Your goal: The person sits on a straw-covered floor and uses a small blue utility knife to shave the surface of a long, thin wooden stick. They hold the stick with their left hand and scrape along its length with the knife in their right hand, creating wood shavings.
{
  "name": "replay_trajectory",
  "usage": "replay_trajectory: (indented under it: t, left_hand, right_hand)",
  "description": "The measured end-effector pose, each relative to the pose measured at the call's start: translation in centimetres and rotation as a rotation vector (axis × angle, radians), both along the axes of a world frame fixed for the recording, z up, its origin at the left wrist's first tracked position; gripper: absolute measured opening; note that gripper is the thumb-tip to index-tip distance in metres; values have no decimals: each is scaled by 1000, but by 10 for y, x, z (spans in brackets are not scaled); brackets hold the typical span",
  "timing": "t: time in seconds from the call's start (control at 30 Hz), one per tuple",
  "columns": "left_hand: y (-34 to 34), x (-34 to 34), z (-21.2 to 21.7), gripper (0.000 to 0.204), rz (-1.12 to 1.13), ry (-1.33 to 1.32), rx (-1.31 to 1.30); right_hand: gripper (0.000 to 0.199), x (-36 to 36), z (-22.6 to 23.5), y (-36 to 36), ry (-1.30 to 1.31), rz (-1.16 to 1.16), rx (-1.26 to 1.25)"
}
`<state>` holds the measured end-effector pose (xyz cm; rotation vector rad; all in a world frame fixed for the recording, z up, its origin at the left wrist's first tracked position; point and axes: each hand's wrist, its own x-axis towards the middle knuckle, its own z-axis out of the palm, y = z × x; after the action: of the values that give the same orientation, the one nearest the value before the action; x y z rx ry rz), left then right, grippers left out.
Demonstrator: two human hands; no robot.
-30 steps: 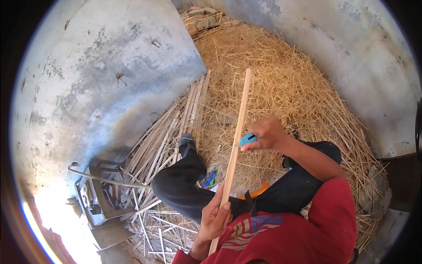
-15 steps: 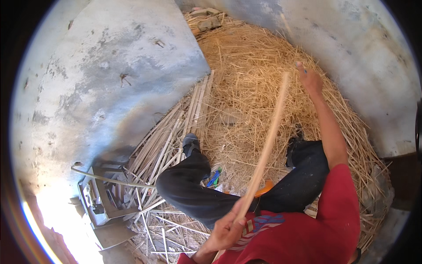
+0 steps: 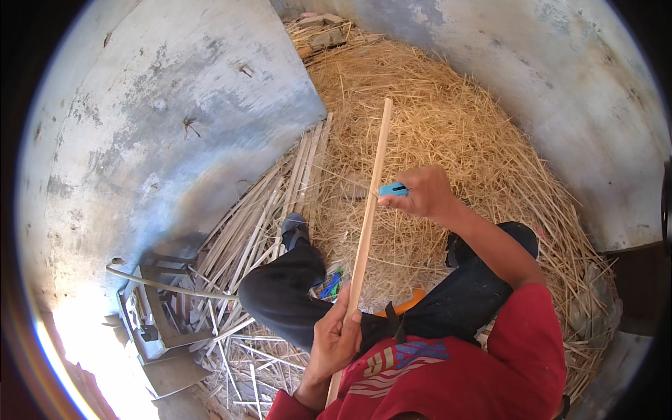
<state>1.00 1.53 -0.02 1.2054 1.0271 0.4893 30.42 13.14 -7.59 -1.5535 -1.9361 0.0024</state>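
Note:
A long, pale wooden strip (image 3: 376, 161) slants up and away from my body, its lower end passing beside my red shirt. My left hand (image 3: 334, 339) is closed round its lower part, thumb on top. Farther up, my right hand (image 3: 423, 192) grips a light-blue utility knife (image 3: 394, 189) with a dark slot along its handle. The knife's front end is at the right side of the strip, about midway along its upper part. Its blade is too small to make out, and I cannot tell whether it touches the wood.
Straw-like shavings (image 3: 427, 105) heap up in front of me. Long strips (image 3: 238, 217) lie stacked at the left, by a grey wall slab (image 3: 189, 105). A small wooden frame (image 3: 164, 315) stands lower left. Something orange (image 3: 406, 302) lies between my bent legs.
My right hand has come left and nearer, from out over the shavings to the strip's side. The strip has swung to the left at its far end, still in my left hand.

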Motion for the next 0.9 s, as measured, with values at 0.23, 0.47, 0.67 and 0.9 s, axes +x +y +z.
replay_trajectory:
  t: [0.23,0.47,0.67,0.9]
  left_hand:
    - [3,4,-1,52,20,-82,-74]
    - [-13,-1,-4,53,-10,-152,-165]
    - [-10,-4,-15,54,54,-316,-274]
    - [-14,-11,-13,53,81,-410,-307]
  right_hand:
    - [68,-8,0,-11,-29,56,157]
    - [66,40,-12,13,-84,-251,-127]
    - [71,7,-8,-5,-24,-18,57]
    - [75,-10,-8,-17,-22,20,34]
